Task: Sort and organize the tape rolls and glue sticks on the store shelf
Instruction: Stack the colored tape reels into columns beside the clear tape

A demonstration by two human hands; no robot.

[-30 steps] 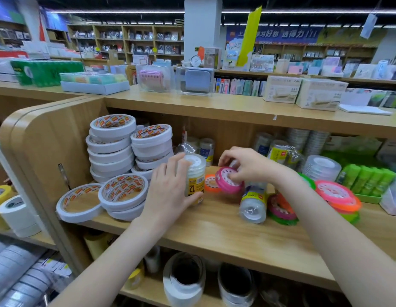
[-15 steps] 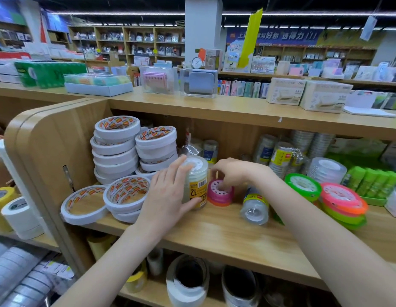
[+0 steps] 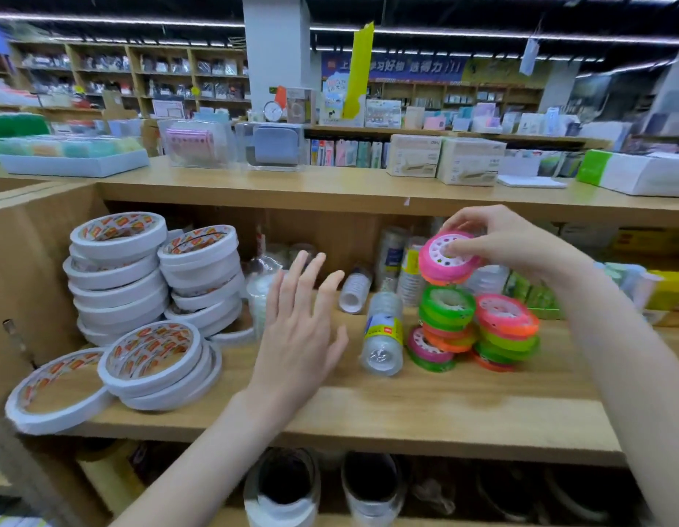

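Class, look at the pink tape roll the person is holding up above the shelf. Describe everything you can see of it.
The pink tape roll is a small bright pink ring around a white hub pierced by a circle of small holes. An orange band, apparently a second roll, shows under it. It looks like glossy plastic tape. It is tilted, its face turned towards the camera, lifted off the shelf above the stack of green, pink and orange rolls. The right hand pinches it, fingers on its face. Nothing else touches it.

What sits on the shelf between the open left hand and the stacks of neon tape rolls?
In the head view, a clear sleeve of tape rolls lies on its side between the left hand and the neon tape stacks.
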